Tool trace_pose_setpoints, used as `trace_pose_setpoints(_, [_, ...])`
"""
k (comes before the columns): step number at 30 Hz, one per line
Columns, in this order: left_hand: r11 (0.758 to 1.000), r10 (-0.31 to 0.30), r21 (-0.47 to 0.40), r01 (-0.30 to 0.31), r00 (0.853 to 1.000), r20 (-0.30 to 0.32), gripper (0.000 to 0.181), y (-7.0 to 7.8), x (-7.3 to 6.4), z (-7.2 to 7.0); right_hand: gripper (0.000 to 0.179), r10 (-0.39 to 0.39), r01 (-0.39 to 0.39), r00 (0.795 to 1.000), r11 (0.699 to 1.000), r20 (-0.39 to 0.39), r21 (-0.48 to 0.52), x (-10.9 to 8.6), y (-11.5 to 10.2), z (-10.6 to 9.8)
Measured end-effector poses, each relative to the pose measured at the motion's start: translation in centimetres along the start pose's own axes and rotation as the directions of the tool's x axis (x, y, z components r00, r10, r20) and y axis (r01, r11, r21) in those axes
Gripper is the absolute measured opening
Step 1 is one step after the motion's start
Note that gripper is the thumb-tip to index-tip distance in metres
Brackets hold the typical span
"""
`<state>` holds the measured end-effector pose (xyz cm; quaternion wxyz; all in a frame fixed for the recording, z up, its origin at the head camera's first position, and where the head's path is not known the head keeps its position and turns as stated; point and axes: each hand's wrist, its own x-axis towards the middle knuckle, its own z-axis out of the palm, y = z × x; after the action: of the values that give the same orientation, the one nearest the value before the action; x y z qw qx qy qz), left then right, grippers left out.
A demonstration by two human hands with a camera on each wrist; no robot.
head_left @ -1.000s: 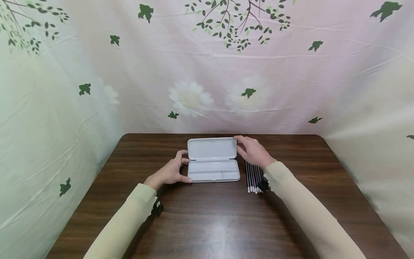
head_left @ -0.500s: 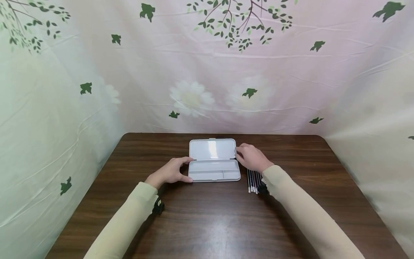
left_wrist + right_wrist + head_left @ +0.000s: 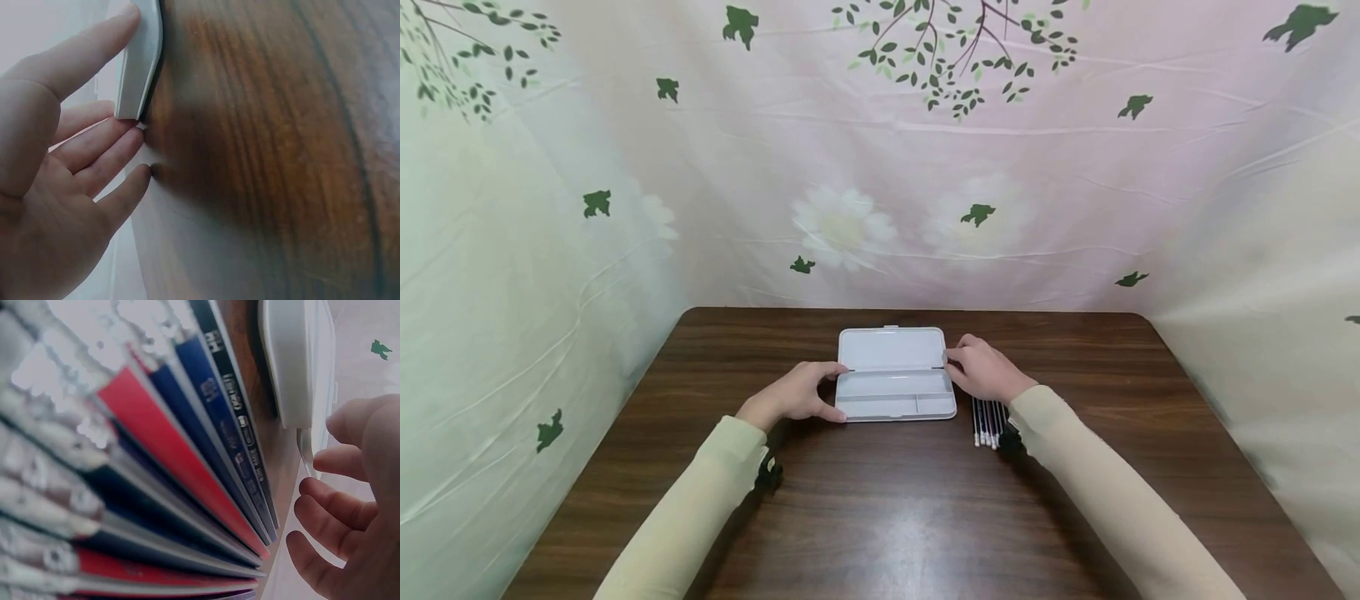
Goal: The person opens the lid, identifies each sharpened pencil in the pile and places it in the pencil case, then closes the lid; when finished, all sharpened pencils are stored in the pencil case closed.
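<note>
An opened white pencil case (image 3: 895, 383) lies on the table, its divided tray toward me and its lid (image 3: 891, 348) folded back. My left hand (image 3: 793, 396) holds the tray's left end, thumb at the front corner and fingers at the back corner. At the lid's right edge is my right hand (image 3: 988, 368), fingers slightly bent; in the right wrist view the fingertips are by the hinge end of the case (image 3: 290, 369). Several pencils (image 3: 987, 425) with eraser ends toward me lie side by side beneath the right wrist, partly hidden by it.
The dark wood-grain table (image 3: 880, 517) has a back edge just behind the lid. A printed fabric backdrop (image 3: 895, 167) hangs behind it and along both sides. Black wrist cameras (image 3: 767, 475) sit under both sleeves.
The lid has tipped farther back and down. My right hand has moved down from the lid's top corner along its right edge. The left fingers have shifted toward the hinge.
</note>
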<state>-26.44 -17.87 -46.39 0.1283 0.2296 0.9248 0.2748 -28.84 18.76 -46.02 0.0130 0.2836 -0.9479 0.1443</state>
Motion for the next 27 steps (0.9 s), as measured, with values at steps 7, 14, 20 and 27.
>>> trace_pose_setpoints(7, [1.0,0.006,-0.01,-0.006,1.0,0.002,0.083,0.2,0.0,-0.2,0.042,0.017,-0.017,1.0,1.0,0.006,0.026,-0.5,0.1,-0.2])
trace_pose_setpoints(14, [1.0,0.007,-0.022,-0.007,1.0,-0.001,0.084,0.1,0.0,-0.2,0.044,0.008,-0.007,1.0,0.999,-0.023,0.045,-1.4,0.4,-0.8])
trace_pose_setpoints(20, [1.0,0.018,-0.02,-0.018,1.0,-0.002,0.085,-0.2,0.0,-0.1,0.038,0.016,-0.012,0.998,0.998,-0.067,0.055,-3.2,0.9,-1.6])
trace_pose_setpoints(27, [1.0,0.001,-0.024,-0.001,1.0,0.005,0.085,-0.2,0.1,-0.1,0.035,0.028,-0.022,0.995,0.998,-0.095,0.064,-5.7,2.0,-2.3])
